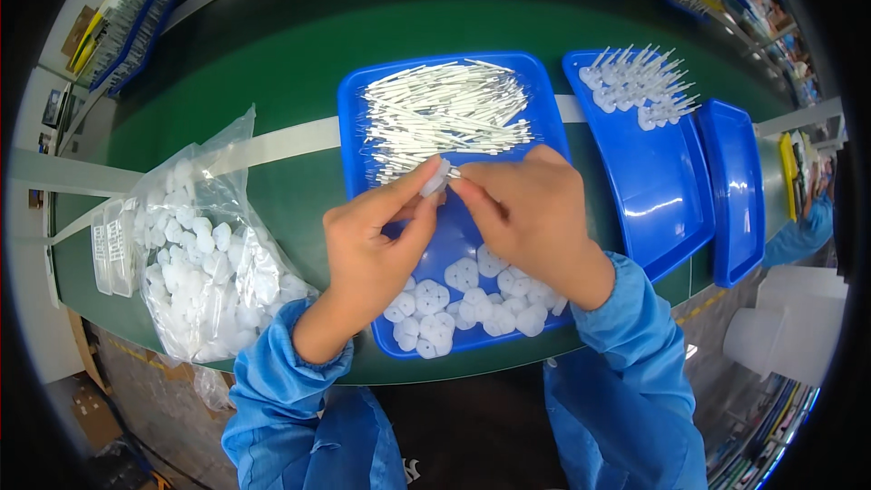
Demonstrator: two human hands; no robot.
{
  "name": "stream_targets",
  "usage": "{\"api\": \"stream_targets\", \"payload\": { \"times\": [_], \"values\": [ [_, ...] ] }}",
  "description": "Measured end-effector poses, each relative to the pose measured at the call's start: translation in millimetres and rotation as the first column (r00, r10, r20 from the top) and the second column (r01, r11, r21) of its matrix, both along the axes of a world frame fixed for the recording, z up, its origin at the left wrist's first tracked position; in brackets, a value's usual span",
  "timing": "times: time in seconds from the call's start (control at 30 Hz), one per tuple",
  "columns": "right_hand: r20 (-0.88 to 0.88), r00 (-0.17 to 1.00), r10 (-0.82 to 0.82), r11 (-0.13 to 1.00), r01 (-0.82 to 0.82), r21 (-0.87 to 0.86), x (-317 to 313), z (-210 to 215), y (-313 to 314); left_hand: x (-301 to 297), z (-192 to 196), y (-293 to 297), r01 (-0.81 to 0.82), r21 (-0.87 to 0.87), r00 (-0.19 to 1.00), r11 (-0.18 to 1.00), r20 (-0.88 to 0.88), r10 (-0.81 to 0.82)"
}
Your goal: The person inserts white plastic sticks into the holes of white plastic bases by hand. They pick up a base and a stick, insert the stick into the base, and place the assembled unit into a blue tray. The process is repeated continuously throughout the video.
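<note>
You had both hands up over the middle of a big blue tray point(445, 249), which sat on a green surface point(272, 54). Your left hand point(358, 240) held a small white piece point(435, 181) between its thumb and a finger. Your right hand point(535, 213) pinched a thin white bit point(454, 173) at the three o'clock side of that piece. So each grip was closed on something little. Your fingers hid too much to tell if the bit went into the piece.

Count the clock from where your fingers came close. At twelve o'clock, a big heap of thin white sticks point(445, 113) lay in the tray. At about five and six o'clock, a bunch of white discs point(481, 301) with bumpy edges lay in the near end, some on top of others. At eight o'clock, a clear plastic bag point(213, 263) full of white pieces lay near the tray. Two long see-through boxes point(112, 245) were just beside its nine o'clock side.

At three o'clock, you had a second blue tray point(662, 209). In its far end, at two o'clock, white discs with sticks poking up point(640, 86) stood close together. Just past that was a third blue tray point(735, 191). A white bin point(787, 327) was near four o'clock, well apart from your hands.
</note>
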State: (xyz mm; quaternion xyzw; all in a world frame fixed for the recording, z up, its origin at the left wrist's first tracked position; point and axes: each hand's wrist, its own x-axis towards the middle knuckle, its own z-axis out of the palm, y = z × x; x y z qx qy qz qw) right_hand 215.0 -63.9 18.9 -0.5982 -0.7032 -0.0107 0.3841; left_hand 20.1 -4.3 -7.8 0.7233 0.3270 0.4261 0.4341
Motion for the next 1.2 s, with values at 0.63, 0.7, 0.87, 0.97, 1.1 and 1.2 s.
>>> {"api": "stream_targets", "payload": {
  "times": [0.63, 0.7, 0.87, 0.97, 1.1, 1.2],
  "values": [
    [-0.586, 0.797, 0.147, 0.955, -0.269, -0.126, 15, -3, 0, 1, 8, 10, 0.107, 0.121, 0.994, 0.987, 0.019, -0.110],
    [-0.522, 0.841, 0.139, 0.954, -0.255, -0.156, 14, -3, -2, 2, 8, 8, 0.118, 0.181, 0.993, 0.976, -0.003, -0.120],
    [-0.653, 0.746, 0.129, 0.934, -0.312, -0.172, 11, -3, -4, 3, 9, 7, 0.100, 0.298, 0.995, 0.949, -0.044, -0.090],
    [-0.712, 0.687, 0.143, 0.921, -0.356, -0.159, 12, -5, -5, 4, 7, 8, 0.094, 0.381, 0.996, 0.920, -0.040, -0.085],
    [-0.737, 0.655, 0.166, 0.900, -0.406, -0.157, 14, -7, -5, 5, 4, 7, 0.091, 0.362, 0.996, 0.928, -0.011, -0.093],
    [-0.736, 0.653, 0.179, 0.886, -0.433, -0.168, 16, -5, -5, 5, 4, 7, 0.104, 0.367, 0.994, 0.924, -0.007, -0.109]
  ]
}}
